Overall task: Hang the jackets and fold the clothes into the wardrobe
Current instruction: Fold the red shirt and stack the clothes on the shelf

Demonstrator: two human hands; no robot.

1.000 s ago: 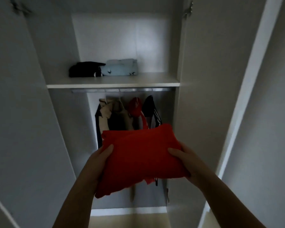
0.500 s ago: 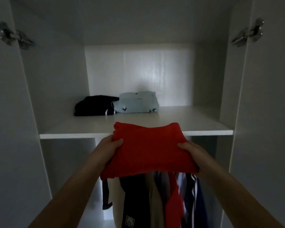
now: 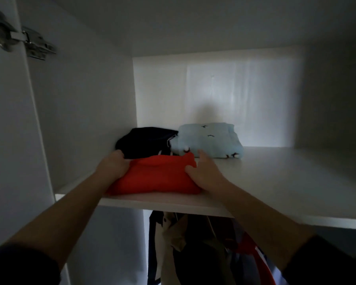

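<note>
The left hand [image 3: 113, 165] is curled round the left end of the folded red garment [image 3: 156, 178], and the right hand [image 3: 203, 174] grips its right end, thumb laid on top. The garment is rested on the front part of the shelf [image 3: 280, 182], between the two hands, so this piece is judged all but stowed; only the letting go is left. Just beyond the left hand a folded black garment [image 3: 146, 140] is already laid, and just beyond the right hand a folded light blue garment [image 3: 208, 139] with small dark motifs, the two touching. Under the shelf, below the right forearm, several jackets [image 3: 193, 254] are seen hung close together, so the hanging is judged at least partly done. Whether more clothes wait out of view cannot be told.

Far to the left of the left hand a metal hinge [image 3: 23, 41] is fixed inside the wardrobe. The shelf is white and smooth, and a wide bare stretch is left to the right of the right hand. The back panel [image 3: 224, 95] is palely lit and the sides are shadowed. Nothing of the room beyond is shown.
</note>
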